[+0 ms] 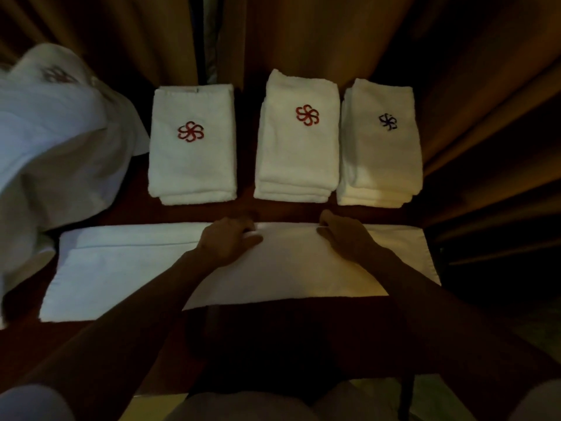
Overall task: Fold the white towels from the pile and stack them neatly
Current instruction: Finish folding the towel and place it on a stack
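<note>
Fingers [243, 229] of both hands curl over the towel's [121, 268] far edge.
Left hand [226, 238] and right hand [346, 235] grip it; three stacks [299, 153] lie beyond.

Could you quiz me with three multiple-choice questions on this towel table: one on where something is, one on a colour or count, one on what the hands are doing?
1. Where is the unfolded pile?
A far left
B far right
C centre

2. What colour is the emblem on the rightmost stack?
A red
B dark blue
C green

3. The left hand and right hand are:
A raised
B holding a stack
C on the spread towel

Answers: 1 A, it is heaped at the left edge. 2 B, its flower is dark, the other two red. 3 C, both lie at its far edge.
</note>
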A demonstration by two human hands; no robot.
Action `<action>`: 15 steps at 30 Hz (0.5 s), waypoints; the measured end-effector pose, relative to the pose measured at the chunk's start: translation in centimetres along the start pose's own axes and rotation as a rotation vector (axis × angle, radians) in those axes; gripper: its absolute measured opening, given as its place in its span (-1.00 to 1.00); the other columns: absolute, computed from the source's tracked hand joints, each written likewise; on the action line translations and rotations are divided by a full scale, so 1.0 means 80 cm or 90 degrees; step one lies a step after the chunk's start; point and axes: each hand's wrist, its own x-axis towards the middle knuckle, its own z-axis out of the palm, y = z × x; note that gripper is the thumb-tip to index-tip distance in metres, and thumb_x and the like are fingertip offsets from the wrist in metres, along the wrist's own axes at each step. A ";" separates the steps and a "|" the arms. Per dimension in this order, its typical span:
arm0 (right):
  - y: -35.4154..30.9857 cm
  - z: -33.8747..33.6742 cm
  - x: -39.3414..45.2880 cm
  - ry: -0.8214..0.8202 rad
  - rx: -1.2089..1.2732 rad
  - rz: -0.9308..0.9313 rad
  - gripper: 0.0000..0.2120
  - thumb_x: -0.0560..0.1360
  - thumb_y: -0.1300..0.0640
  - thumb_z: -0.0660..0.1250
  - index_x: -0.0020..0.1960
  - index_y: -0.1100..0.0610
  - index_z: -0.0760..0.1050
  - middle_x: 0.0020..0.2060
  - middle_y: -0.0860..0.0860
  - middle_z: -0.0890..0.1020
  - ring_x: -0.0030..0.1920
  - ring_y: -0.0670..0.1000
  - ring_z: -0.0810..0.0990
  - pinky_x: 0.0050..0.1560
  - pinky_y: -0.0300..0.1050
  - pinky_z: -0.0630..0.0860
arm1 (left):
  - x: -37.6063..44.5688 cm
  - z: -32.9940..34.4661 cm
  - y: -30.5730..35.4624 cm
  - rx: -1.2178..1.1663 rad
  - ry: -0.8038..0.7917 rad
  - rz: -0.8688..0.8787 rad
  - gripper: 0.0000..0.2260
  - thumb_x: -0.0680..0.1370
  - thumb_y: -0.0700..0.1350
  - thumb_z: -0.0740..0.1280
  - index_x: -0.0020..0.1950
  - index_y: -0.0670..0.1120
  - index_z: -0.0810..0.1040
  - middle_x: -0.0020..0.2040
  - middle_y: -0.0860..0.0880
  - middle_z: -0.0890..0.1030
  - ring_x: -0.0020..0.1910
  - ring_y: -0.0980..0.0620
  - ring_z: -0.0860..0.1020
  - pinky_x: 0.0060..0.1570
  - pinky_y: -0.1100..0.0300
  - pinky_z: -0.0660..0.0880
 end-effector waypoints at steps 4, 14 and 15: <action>-0.006 0.005 0.002 -0.022 -0.017 0.004 -0.84 0.63 0.09 0.22 0.11 0.18 0.42 0.00 0.12 0.59 0.01 0.13 0.56 -0.02 -0.01 0.43 | 0.014 -0.003 0.002 0.008 -0.035 -0.037 -0.69 0.57 0.21 0.29 0.09 0.01 0.60 0.13 -0.03 0.61 0.12 -0.06 0.56 0.02 0.11 0.44; 0.000 0.015 -0.001 0.014 0.066 0.064 -0.88 0.62 0.10 0.25 0.02 0.16 0.45 -0.11 0.09 0.57 -0.08 0.10 0.56 -0.13 -0.05 0.40 | -0.032 -0.005 -0.019 0.026 0.067 -0.024 -0.61 0.51 0.25 0.34 0.18 0.02 0.46 0.10 0.01 0.59 0.08 -0.05 0.57 -0.14 0.16 0.32; 0.000 0.013 -0.001 0.001 0.059 0.059 -0.88 0.62 0.09 0.25 0.03 0.15 0.44 -0.10 0.08 0.57 -0.07 0.10 0.55 -0.12 -0.04 0.42 | -0.032 -0.002 -0.019 0.021 0.060 -0.025 -0.61 0.52 0.23 0.34 0.21 0.02 0.46 0.12 0.00 0.59 0.10 -0.06 0.57 -0.13 0.16 0.33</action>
